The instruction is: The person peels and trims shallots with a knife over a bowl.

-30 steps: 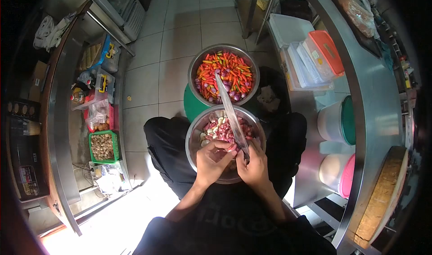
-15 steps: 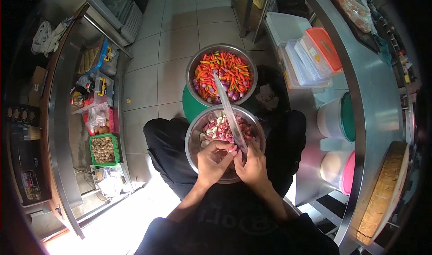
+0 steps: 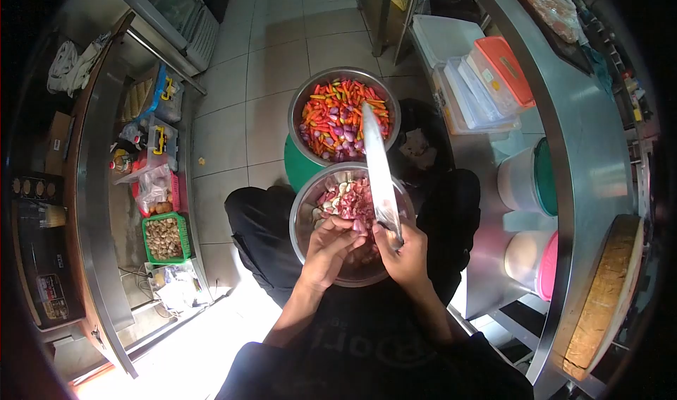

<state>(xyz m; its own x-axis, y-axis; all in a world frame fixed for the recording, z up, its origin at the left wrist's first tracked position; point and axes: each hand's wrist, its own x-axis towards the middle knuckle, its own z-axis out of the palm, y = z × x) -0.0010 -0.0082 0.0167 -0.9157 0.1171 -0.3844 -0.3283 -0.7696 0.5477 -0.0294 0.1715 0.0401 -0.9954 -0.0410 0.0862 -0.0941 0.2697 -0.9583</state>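
In my lap rests a metal bowl (image 3: 302, 204) with cut shallots (image 3: 355, 201) and pale garlic pieces (image 3: 343, 188) inside. Over its near side, my left hand (image 3: 330, 250) pinches a shallot (image 3: 359, 228) between thumb and fingers. My right hand (image 3: 405, 253) is closed round the handle end of a knife (image 3: 379, 167), whose long blade points away from me across both bowls. Beyond stands a second metal bowl (image 3: 295, 121) of red and orange chillies (image 3: 341, 98), with whole purple shallots (image 3: 347, 135) at its near side. My right palm hides most of the knife's handle.
Under the far bowl a green round surface (image 3: 296, 171) shows. Shelving at left holds a green basket (image 3: 185, 239) of small brown items. At right, a steel counter (image 3: 564, 188) stands over plastic containers (image 3: 493, 93) and lidded tubs (image 3: 518, 181).
The knife has moved away from the shallot and swung to the right, its blade now showing its broad side. My right hand has shifted slightly right; my left still holds the shallot.
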